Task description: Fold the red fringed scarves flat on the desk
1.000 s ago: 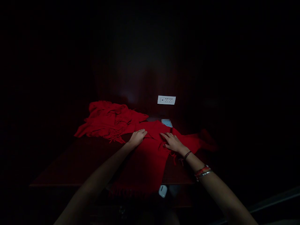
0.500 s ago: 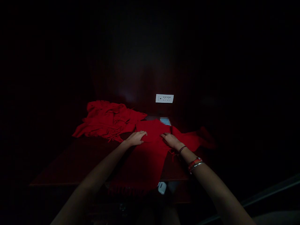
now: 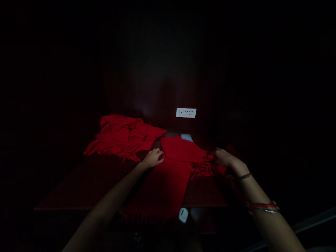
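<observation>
A red fringed scarf [image 3: 168, 185] lies across the dark table, its near fringe hanging over the front edge. At its far end a part is turned over to the right, with tassels at that end. My left hand [image 3: 153, 158] rests on the scarf's left edge, fingers lying over the cloth and a ring on one finger. My right hand [image 3: 225, 158], with bracelets on the wrist and forearm, is closed at the tasselled right end of the turned part. Its fingertips are dim. More red cloth lies in shadow behind and under that hand.
A crumpled heap of red fringed cloth [image 3: 126, 136] lies at the back left of the table [image 3: 76, 189]. A white socket plate [image 3: 186, 112] is on the dark wall. A blurred light-blue item [image 3: 186, 137] lies behind the scarf. A white object [image 3: 183, 215] shows below the table edge.
My right hand has moved right from the middle of the scarf to its tasselled end. The far part of the scarf now stretches rightward. My left hand stays near the left edge.
</observation>
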`<act>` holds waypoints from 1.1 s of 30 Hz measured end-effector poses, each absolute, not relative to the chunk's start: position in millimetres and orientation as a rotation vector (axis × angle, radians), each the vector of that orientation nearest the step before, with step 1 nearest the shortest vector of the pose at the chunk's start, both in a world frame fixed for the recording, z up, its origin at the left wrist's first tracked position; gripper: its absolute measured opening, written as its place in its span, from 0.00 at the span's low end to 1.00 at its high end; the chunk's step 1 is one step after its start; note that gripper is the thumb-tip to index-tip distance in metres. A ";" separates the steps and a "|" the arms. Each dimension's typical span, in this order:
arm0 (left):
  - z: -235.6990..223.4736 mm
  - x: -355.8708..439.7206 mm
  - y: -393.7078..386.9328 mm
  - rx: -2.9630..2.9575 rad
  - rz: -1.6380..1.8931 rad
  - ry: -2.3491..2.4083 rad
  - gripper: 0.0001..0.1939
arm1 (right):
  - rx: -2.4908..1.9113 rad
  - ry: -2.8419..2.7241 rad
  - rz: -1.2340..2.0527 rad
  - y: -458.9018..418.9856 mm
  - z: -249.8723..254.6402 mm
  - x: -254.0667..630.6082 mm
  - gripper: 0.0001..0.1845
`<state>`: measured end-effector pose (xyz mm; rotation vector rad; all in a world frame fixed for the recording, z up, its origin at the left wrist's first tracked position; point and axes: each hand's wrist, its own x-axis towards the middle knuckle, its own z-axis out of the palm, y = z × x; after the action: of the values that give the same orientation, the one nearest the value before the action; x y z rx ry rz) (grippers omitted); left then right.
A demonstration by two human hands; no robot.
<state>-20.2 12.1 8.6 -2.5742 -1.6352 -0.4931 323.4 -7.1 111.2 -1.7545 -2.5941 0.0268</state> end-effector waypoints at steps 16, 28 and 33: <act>-9.0 -14.7 42.2 -2.727 -0.955 -1.717 0.29 | -1.992 -2.223 -0.052 54.9 39.0 245.4 0.19; 8.4 -12.0 34.5 -2.432 -0.705 -1.776 0.21 | -1.966 -2.395 0.073 49.6 104.3 291.3 0.14; 7.0 -12.9 30.3 -2.462 -0.714 -1.739 0.19 | -2.054 -2.431 -0.006 46.3 92.5 267.9 0.15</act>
<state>-12.9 30.3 7.0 -2.4616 -1.7385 -0.7139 267.9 46.3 92.5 -2.0537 -2.4309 -0.0055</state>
